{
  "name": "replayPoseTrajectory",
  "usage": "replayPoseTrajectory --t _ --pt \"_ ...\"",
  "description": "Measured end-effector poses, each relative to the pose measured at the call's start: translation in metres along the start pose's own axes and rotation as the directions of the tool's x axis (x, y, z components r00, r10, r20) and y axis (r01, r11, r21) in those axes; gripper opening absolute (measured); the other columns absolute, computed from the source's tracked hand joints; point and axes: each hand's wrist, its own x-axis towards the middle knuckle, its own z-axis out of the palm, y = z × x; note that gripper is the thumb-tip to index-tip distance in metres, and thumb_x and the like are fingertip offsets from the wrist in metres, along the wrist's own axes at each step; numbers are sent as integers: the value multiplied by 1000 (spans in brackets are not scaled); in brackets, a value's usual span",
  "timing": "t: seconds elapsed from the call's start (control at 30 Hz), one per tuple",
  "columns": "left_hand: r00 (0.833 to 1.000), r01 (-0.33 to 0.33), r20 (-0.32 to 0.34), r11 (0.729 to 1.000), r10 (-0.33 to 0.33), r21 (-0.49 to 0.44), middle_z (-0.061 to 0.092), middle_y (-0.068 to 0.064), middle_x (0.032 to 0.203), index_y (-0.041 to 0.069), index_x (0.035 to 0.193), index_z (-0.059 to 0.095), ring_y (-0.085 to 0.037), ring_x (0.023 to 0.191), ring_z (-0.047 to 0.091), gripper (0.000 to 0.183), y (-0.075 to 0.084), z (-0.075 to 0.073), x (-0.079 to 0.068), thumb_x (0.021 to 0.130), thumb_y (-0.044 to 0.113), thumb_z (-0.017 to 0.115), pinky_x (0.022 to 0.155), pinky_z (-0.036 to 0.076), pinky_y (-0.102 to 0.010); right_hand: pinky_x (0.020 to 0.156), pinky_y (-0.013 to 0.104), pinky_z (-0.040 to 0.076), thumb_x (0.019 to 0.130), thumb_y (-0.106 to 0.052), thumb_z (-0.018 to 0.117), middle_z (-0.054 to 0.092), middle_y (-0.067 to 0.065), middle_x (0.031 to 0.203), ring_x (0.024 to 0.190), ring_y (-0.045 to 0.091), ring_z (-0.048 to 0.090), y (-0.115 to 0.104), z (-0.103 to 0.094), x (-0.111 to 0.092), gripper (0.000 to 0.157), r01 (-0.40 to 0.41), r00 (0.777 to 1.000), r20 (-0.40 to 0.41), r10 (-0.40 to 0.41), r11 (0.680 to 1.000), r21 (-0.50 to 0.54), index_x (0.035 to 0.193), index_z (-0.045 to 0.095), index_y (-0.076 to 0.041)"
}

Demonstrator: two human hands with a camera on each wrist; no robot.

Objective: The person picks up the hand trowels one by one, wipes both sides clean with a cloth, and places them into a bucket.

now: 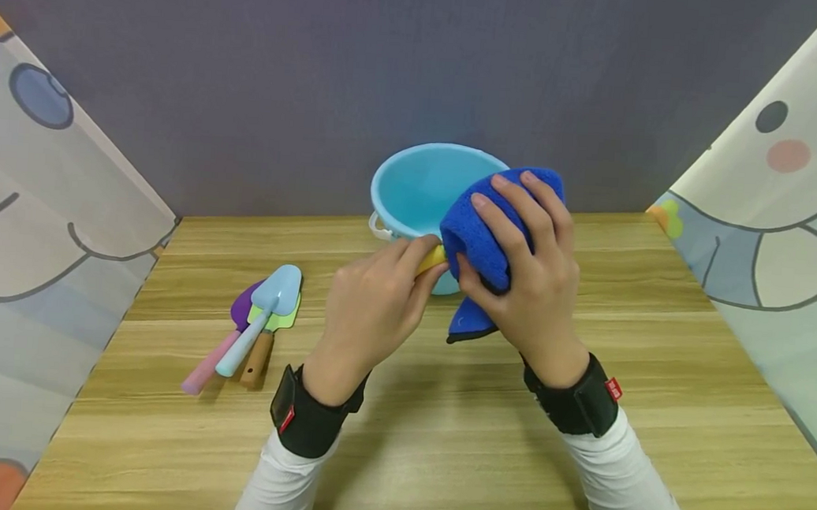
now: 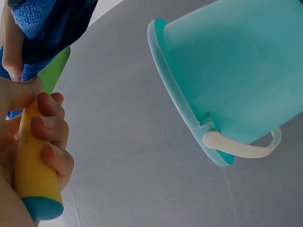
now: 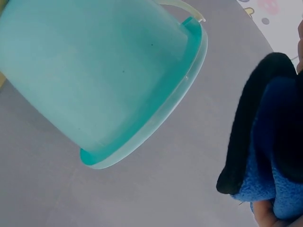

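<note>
A yellow-handled tool is clasped, mid-frame in the head view, by the left grip, its long axis slanted up rightward toward a blue cloth held by the right grip; its green end is partly covered. Beyond, a light-blue bucket is partly hidden, inside included; at frame left, three hand tools are piled.

A small, booth-like tabletop workspace; whether it stands in a home, lab or studio cannot be told. A wood-grain table is closed in by a plain grey wall on the far side and pale cartoon-printed sheets at left and right.
</note>
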Motion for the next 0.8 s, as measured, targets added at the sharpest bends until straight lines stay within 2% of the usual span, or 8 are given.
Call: replayPoseTrajectory --t 0.53,0.8 --pt "1000 -13 -15 1000 13 -11 74 -5 86 6 114 70 -14 55 61 26 0 -1 0 101 29 64 46 44 -26 117 55 38 90 -39 66 60 12 139 139 34 48 1 -2 3 47 -29 999 -35 31 998 55 130 62 -15" --pt "999 -30 -34 999 29 -21 75 -5 88 6 114 71 -14 56 62 26 0 -1 -1 100 28 66 47 45 -27 117 56 36 85 -37 69 62 13 137 137 36 49 -2 -4 5 47 -34 996 -81 42 995 97 126 65 -13"
